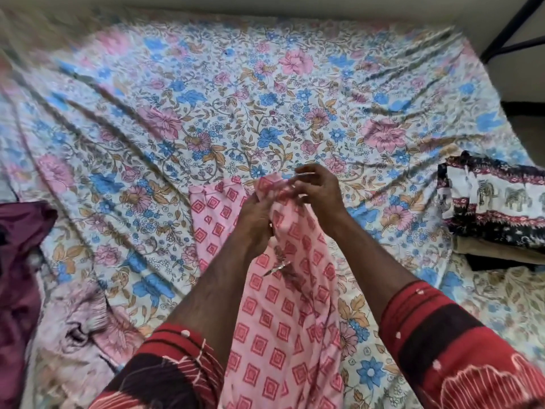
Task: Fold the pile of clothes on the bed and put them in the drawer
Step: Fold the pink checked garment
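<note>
A pink garment with red square motifs (283, 320) hangs from both my hands over the middle of the bed and trails down toward me. My left hand (255, 222) grips its bunched upper edge from the left. My right hand (317, 188) pinches the same edge just to the right, fingers curled on the cloth. Part of the garment (215, 208) lies flat on the floral bedsheet (236, 98) behind my left hand. The drawer is not in view.
A folded stack topped by a dark elephant-print cloth (495, 202) sits at the right edge of the bed. A maroon garment (20, 261) and a pale pink printed one (85, 326) lie at the left. A dark metal frame (513, 28) stands at the far right corner.
</note>
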### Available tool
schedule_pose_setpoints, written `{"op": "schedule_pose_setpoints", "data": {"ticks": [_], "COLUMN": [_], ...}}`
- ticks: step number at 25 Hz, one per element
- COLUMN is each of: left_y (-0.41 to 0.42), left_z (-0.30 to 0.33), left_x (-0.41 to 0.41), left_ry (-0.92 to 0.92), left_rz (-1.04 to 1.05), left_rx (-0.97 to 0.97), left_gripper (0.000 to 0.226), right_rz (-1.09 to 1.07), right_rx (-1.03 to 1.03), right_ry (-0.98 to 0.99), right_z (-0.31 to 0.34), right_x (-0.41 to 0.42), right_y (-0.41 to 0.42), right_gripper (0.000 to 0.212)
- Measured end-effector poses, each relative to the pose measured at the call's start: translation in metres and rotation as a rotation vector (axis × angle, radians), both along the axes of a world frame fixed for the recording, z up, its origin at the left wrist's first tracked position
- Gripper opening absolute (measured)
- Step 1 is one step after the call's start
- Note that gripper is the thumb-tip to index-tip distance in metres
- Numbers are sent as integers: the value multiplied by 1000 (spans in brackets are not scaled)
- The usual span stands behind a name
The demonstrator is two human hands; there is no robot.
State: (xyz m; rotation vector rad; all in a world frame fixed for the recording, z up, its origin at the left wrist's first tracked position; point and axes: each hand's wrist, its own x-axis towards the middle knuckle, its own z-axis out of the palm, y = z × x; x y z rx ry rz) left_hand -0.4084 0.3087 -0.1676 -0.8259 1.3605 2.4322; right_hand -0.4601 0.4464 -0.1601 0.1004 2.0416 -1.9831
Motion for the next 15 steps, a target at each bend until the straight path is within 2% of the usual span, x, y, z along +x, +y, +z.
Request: {"op": "schedule_pose_setpoints", "data": {"ticks": [2,3,5,6,7,9,10,12,13,15], "left_y": [-24,-35,-61,-75,-89,-116,-129,-152,-163,-176], "left_z": [0,3,8,11,9,4,-3,-19,-29,-43], "left_x": [-3,-3,-1,1,1,1,1,3,6,10], "left_ry": [11,8,13,20,6,-32,-73,-210,-252,-264], "left_rz": [23,4,-37,-50,-46,-30,-18,-19,-28,-34], "left_rx": [142,219,306,319,315,195,44,-372,-516,-606], "left_gripper": [31,37,48,49,47,46,43,33,30,28], "right_rz": [-100,-29,270,394,448,407,298,116,112,200], "right_rx": [99,55,-161,-247,-344,-393,-309,120,265,336], "right_ry": [-25,-151,-548,-669,-719,-663,-619,-398,-299,-171], "right_z": [-10,-15,-25,-31,-35,-39,-43,-46,-49,-52], "right_x": [-9,-13,-12,-9,-4,-2,-5,-9,-12,-13], "right_y": [-7,-11,-26,-36,-46,-72,-83,-99,-105,-117], "right_gripper": [33,41,67,80,83,57,43,32,31,32]}}
